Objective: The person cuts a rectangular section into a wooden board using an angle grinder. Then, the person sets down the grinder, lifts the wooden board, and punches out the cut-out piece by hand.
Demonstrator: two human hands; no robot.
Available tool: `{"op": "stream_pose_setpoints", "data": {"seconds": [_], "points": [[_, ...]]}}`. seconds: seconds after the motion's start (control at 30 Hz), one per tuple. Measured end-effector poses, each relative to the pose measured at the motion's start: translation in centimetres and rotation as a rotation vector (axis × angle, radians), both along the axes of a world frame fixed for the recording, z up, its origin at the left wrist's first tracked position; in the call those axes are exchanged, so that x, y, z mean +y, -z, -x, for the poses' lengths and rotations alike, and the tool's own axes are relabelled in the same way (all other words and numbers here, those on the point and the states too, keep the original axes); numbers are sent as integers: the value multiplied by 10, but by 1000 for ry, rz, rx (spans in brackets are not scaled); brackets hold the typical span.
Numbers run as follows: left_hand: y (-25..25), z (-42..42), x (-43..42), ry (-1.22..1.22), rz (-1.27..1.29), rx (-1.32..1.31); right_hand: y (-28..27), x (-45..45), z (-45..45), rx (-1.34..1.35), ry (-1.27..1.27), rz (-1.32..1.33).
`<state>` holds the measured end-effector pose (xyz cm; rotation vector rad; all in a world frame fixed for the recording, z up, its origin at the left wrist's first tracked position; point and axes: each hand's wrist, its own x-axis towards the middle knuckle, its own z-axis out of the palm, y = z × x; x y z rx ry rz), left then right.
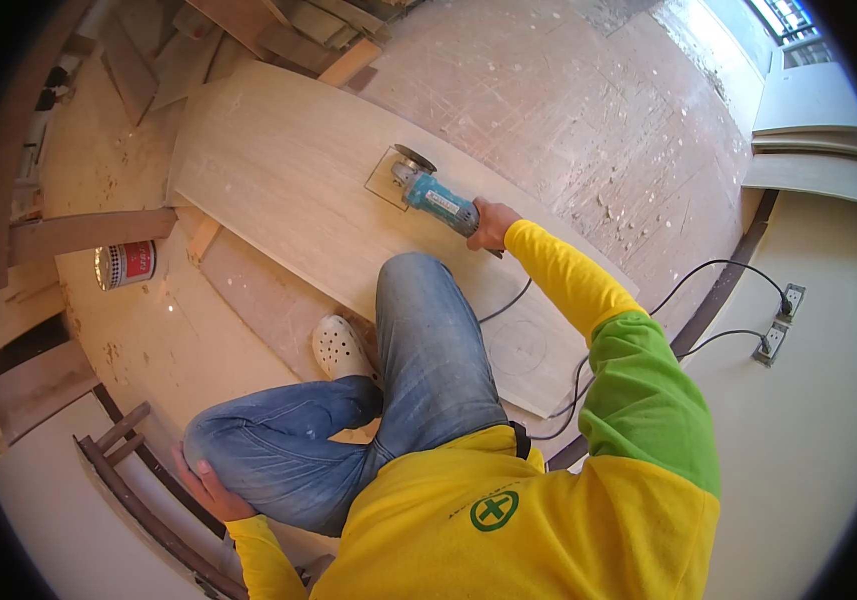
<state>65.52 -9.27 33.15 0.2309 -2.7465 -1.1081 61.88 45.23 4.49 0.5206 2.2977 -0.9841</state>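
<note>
Nearest, the yellow shirt point(549, 520) bears a green cross in a ring point(495, 511); the small lettering beside it cannot be read. The left hand point(211, 488) rests against the bent knee point(254, 435), fingers loosely extended, holding nothing. Farther out, the right hand point(494, 223) wraps around the rear of a teal grinder point(435, 195) over the board point(279, 150), close to its far long edge. The disc point(415, 158) sits by a drawn square point(386, 180); whether it touches wood cannot be told. The grinder looks stiff, dense and fairly heavy, likely to twist in one hand; the rear body and the housing behind the disc seem the sound holds. Its white label is too small to read, as is the lettering on the red-labelled tin point(127, 264) beyond the board's left edge.
</note>
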Motion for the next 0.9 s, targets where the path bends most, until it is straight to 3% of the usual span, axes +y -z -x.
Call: {"op": "stream_pose_setpoints", "data": {"seconds": [0.33, 0.77, 0.9], "points": [[-2, 0, 3, 5, -5, -15, 6, -2, -4, 86, 14, -21], [-1, 2, -1, 30, 27, -5, -13, -6, 24, 2, 10, 5], [2, 1, -5, 24, -90, -8, -15, -8, 24, 15, 16, -7]]}}
